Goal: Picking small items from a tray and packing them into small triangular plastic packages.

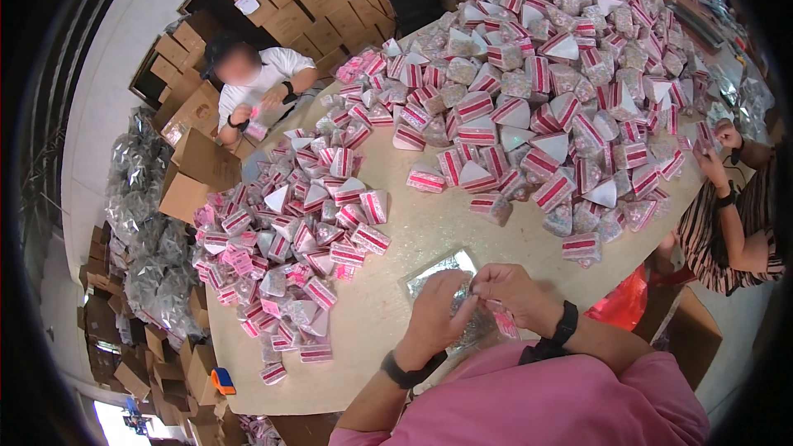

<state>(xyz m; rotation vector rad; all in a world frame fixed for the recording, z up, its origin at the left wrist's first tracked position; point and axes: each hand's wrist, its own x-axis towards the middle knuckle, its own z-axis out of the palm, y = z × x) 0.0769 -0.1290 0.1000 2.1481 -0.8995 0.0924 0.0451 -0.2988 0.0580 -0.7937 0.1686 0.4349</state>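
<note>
Pink-printed packet (505, 323) just below the right hand (516, 290), near the front edge of the worktop (289, 386). Left hand (438, 314) close alongside, over a silvery plastic bag (454, 263); cannot tell whether grasping or released, each grip partly hidden.

Glossy, smooth-looking plastic bag (450, 266)

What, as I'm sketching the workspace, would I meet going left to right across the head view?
Silver-grey plastic bags, smaller heap of pink-and-white packages, left hand, right hand, red plastic bag, co-worker's striped clothing.
</note>
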